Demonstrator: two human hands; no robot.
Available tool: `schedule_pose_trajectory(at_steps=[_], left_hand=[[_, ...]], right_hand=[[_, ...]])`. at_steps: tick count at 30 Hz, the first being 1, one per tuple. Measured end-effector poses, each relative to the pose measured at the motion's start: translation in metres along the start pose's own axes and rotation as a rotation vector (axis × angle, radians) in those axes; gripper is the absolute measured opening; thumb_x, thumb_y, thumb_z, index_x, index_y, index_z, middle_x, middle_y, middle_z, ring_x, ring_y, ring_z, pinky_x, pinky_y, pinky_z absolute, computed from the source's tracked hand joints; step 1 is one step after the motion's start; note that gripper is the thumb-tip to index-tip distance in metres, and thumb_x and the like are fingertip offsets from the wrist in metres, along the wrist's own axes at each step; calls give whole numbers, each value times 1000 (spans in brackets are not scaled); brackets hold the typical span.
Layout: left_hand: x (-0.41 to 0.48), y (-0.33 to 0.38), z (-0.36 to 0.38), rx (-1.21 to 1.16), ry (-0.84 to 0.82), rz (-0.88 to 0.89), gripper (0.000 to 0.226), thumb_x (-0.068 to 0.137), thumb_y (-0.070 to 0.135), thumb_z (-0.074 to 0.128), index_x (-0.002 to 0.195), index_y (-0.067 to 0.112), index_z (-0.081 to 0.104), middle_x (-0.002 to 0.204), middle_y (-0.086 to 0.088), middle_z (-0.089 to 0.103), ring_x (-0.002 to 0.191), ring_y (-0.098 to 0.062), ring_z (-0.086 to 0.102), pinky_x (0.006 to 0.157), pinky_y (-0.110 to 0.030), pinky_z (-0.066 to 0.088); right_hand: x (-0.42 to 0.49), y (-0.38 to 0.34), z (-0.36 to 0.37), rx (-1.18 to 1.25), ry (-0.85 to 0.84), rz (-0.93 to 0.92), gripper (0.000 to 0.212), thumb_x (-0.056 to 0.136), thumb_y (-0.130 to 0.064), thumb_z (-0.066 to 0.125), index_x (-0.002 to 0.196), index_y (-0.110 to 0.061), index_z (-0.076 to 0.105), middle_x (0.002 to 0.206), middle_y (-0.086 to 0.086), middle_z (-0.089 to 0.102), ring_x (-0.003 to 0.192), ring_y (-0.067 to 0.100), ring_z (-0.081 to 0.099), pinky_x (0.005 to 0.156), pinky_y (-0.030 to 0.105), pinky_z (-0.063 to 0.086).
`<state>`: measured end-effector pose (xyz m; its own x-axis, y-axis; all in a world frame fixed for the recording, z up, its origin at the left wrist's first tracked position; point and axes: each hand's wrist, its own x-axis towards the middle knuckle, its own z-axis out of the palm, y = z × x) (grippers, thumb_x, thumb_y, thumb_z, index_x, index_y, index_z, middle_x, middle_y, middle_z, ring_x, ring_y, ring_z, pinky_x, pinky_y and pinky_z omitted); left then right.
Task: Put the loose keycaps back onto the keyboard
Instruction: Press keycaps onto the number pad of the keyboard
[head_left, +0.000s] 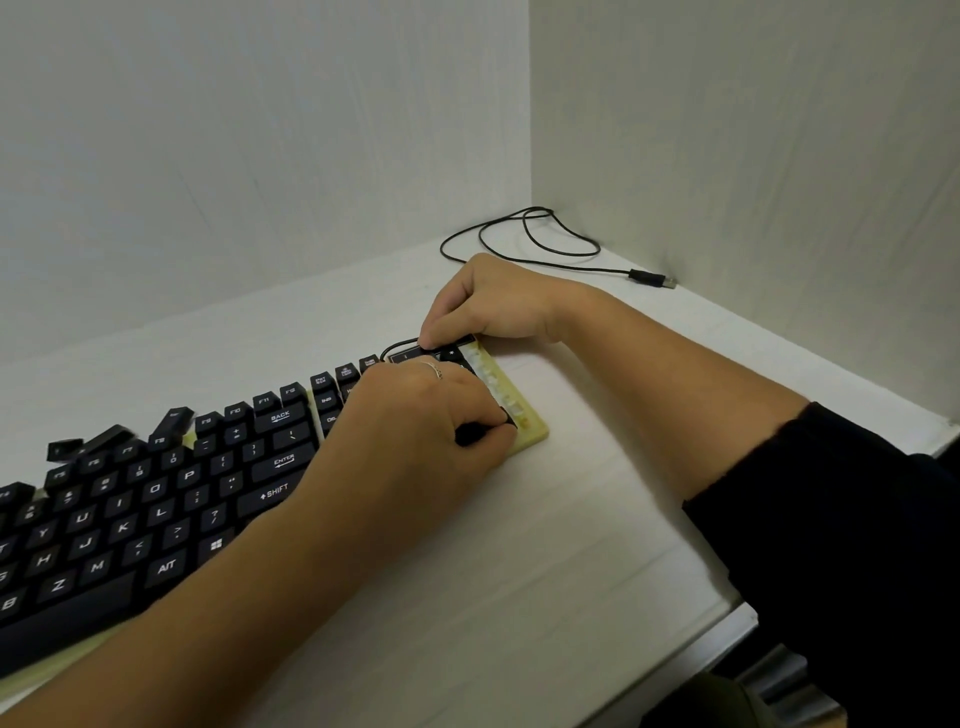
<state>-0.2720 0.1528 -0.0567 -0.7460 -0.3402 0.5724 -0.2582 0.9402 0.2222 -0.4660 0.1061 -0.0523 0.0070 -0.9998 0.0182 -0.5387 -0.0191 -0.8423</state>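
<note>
A black keyboard (156, 499) on a yellowish base lies at an angle across the white table. Its right edge (511, 395) shows a column of bare white switches with no caps. My left hand (415, 421) lies over the number pad, fingers closed on a black keycap (475, 432) at the near right corner. My right hand (488, 306) is at the pad's far edge, thumb and fingers pressing on the top row of keys. Several loose black keycaps (111, 436) lie tilted behind the function row at the left.
The keyboard's black cable (524, 234) loops at the back of the table and ends in a USB plug (652, 278) near the corner. White walls stand close behind and on the right. The table's front edge (727, 623) runs at the lower right.
</note>
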Motion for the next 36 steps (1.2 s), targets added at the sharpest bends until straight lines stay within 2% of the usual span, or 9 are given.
schedule_pose_trajectory(at_steps=[8, 12, 15, 19, 23, 27, 30, 32, 36], left_hand=[[-2, -3, 7, 56, -91, -16, 16, 77, 23, 64, 63, 16, 68, 65, 3, 67, 64, -20, 62, 59, -39, 51], [-3, -3, 11, 53, -100, -2, 20, 79, 19, 62, 63, 9, 70, 75, -1, 69, 69, -24, 63, 59, -40, 54], [-2, -4, 11, 46, -139, -4, 25, 82, 24, 58, 66, 9, 70, 74, -2, 67, 70, -24, 63, 62, -42, 54], [-2, -3, 3, 5, -94, -50, 11, 75, 29, 71, 76, 19, 75, 77, 8, 70, 71, -9, 64, 69, -27, 52], [-3, -10, 0, -77, -59, -170, 34, 63, 36, 81, 92, 22, 68, 83, 11, 61, 73, -4, 55, 71, -8, 39], [-1, -8, 4, -43, -117, -129, 35, 66, 36, 73, 95, 18, 70, 94, 7, 64, 76, -9, 56, 71, -12, 40], [-1, -6, 5, -41, -124, -69, 27, 74, 30, 69, 98, 20, 74, 94, 5, 64, 77, -11, 57, 73, -19, 45], [-1, -6, 4, 59, -172, 3, 21, 82, 29, 61, 94, 20, 75, 85, 3, 58, 73, -16, 53, 65, -32, 49], [1, 2, 10, 348, -215, 116, 12, 74, 13, 75, 71, 15, 64, 73, 0, 53, 63, -15, 43, 48, -30, 41]], right_hand=[[0, -1, 1, -13, 15, -1, 3, 80, -17, 80, 82, -17, 82, 88, -1, 80, 87, 10, 72, 89, 28, 57], [0, -1, 2, -6, 13, 3, 3, 79, -16, 80, 80, -18, 82, 85, -3, 79, 81, 4, 71, 76, 20, 52], [-1, -1, 2, -6, 20, 11, 2, 79, -18, 81, 80, -19, 82, 85, -3, 79, 83, 6, 71, 82, 24, 55], [-1, 0, 3, -12, 16, 12, 2, 78, -20, 81, 77, -21, 82, 85, -2, 79, 86, 10, 72, 92, 32, 56], [-1, 1, 2, -11, 2, -11, 7, 78, -13, 76, 79, -16, 82, 86, 5, 79, 81, 13, 71, 85, 35, 56], [0, 2, 2, -3, -1, -13, 6, 79, -12, 76, 82, -12, 82, 90, 8, 79, 94, 27, 73, 91, 40, 57], [0, 1, 1, -4, 0, -6, 5, 80, -13, 77, 81, -14, 82, 88, 4, 79, 86, 16, 73, 89, 35, 57], [0, 1, 1, 4, 3, 2, 4, 80, -15, 79, 81, -15, 82, 88, 3, 80, 84, 12, 72, 88, 32, 57], [2, 3, 3, 2, 9, 11, 2, 78, -17, 81, 78, -18, 82, 87, 1, 80, 87, 12, 72, 92, 34, 56]])
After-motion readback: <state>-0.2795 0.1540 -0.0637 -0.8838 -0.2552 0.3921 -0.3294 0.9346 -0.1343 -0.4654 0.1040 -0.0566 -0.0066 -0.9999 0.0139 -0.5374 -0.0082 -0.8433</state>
